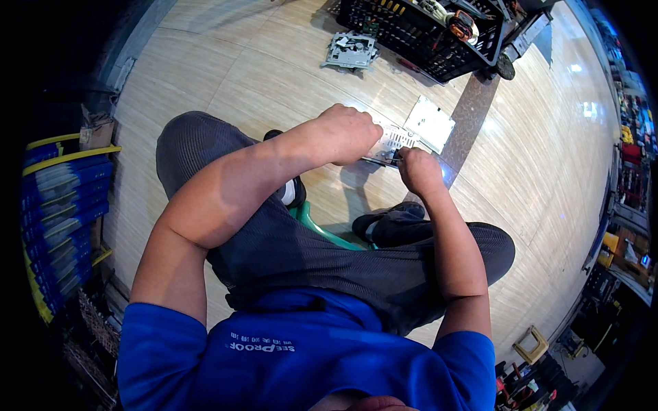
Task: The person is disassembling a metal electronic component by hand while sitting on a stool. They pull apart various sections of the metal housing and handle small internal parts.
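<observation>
In front of my knees is a silver metal case [392, 139] with rows of slots in its face. My left hand [348, 135] is closed on its left side, the fingers curled over and partly hidden behind the knuckles. At its lower right edge my right hand [420, 171] is closed in a pinch beside a small dark piece [397, 156]. What exactly the right fingers hold is too small to make out. A flat pale metal plate [430, 123] with small holes lies just beyond the case, next to it on the right.
An opened metal mechanism [351, 51] lies on the tiled floor [274, 68] ahead. Behind it a black plastic crate [439, 58] holds cables and parts. A green stool [319, 229] shows under my legs. Blue packs [68, 205] fill a rack at left; tool shelves [630, 157] line the right.
</observation>
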### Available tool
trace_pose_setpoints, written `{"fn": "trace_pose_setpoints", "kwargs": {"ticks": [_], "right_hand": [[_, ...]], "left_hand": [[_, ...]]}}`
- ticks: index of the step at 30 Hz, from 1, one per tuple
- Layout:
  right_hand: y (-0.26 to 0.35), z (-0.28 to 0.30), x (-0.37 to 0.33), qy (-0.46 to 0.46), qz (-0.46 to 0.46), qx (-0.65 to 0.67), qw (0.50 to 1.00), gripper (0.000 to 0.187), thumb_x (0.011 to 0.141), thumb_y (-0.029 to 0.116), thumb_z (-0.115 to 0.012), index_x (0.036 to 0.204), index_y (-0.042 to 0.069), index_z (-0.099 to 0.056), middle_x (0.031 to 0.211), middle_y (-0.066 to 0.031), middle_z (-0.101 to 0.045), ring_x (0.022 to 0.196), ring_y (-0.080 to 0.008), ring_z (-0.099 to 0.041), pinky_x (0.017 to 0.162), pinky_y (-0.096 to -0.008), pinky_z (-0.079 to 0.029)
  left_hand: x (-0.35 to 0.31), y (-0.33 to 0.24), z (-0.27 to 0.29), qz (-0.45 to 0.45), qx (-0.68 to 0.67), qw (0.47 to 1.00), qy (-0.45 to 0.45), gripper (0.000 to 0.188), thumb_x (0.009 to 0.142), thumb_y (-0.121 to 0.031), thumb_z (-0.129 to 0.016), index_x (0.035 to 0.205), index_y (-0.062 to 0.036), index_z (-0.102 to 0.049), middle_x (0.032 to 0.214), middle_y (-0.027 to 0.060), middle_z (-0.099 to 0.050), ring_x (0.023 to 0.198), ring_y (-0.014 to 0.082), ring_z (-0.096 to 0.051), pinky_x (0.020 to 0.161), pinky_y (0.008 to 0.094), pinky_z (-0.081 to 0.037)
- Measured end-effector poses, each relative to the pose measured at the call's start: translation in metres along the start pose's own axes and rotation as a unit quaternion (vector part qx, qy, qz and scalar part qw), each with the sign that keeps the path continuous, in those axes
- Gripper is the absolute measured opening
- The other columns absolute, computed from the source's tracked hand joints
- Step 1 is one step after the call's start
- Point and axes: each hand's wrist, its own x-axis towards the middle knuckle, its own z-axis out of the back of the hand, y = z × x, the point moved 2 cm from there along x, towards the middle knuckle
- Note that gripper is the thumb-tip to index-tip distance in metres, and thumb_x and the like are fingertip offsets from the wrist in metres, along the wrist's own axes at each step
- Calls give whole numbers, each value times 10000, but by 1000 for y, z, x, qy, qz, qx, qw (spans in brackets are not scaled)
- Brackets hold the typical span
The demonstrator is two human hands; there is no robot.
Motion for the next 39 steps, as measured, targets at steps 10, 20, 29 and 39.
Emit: {"fn": "trace_pose_setpoints", "kwargs": {"ticks": [10, 20, 29, 39], "right_hand": [[-1, 1, 0, 16, -11, 3, 1000, 199, 915, 127, -503, 965, 45, -679, 921, -200, -699, 873, -371, -695, 766, -481, -569], [-2, 2, 1, 32, -21, 11, 999, 218, 914, 141, -507, 969, 53, -698, 909, -203, -707, 869, -376, -697, 773, -488, -565], [1, 5, 1, 69, -45, 4, 997, 238, 934, 216, -534, 973, 58, -707, 940, -214, -715, 901, -377, -700, 802, -480, -568], [1, 5, 2, 99, -77, 5, 992, 288, 960, 252, -517, 992, 47, -716, 1000, -220, -713, 944, -380, -697, 833, -481, -562]], "left_hand": [[1, 0, 0, 1, 0, 1000, 4, 352, 882, -301, -704, 1108, -39, -641, 1074, 188, -673, 1043, 356, -657, 899, 462, -514], [1, 0, -1, 1, 2, 1000, 4, 349, 885, -298, -704, 1106, -36, -640, 1072, 187, -675, 1041, 354, -659, 896, 459, -517], [1, 1, -2, 0, 0, 1000, -3, 351, 882, -302, -705, 1104, -38, -638, 1073, 188, -674, 1044, 356, -658, 898, 463, -514], [1, 1, -3, -1, -1, 1000, -5, 344, 883, -303, -702, 1098, -42, -641, 1063, 184, -673, 1040, 353, -658, 895, 463, -515]]}}
